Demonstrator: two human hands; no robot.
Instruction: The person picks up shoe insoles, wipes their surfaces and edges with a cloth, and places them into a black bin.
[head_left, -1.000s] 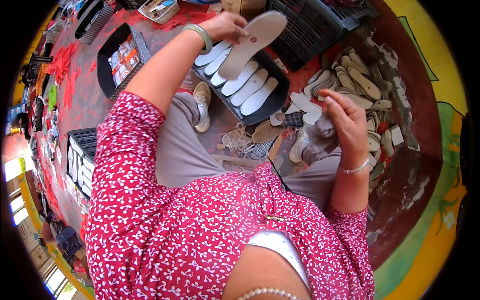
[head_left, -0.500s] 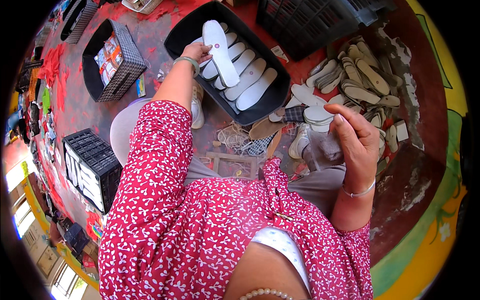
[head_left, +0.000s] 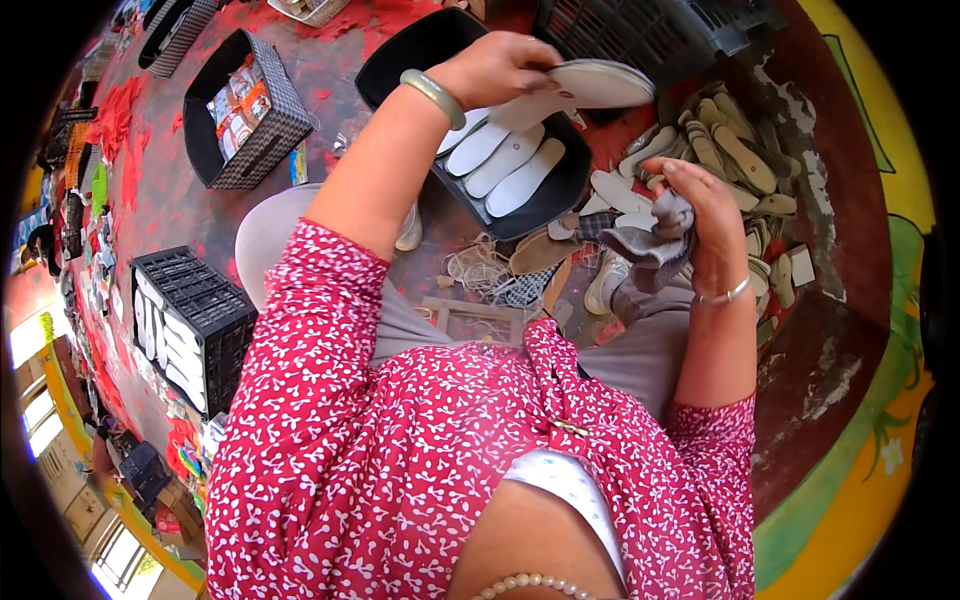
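Left hand (head_left: 508, 68) pinches the edge of a pale, foot-shaped insole (head_left: 600, 88) jutting rightward; curled right hand (head_left: 712, 215) holds crumpled grey cloth (head_left: 657, 243).

Gap between patterned basket (head_left: 277, 130) and bin (head_left: 415, 45); large crate (head_left: 608, 48) blocks far right.

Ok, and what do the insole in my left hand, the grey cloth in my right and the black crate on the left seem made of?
Insole: perhaps foam or felt, judging by its pale, matte face. Grey cloth: soft textile, possibly knit, dull and loosely folded. Black crate: probably moulded plastic, with a regular ribbed grid and slight sheen.
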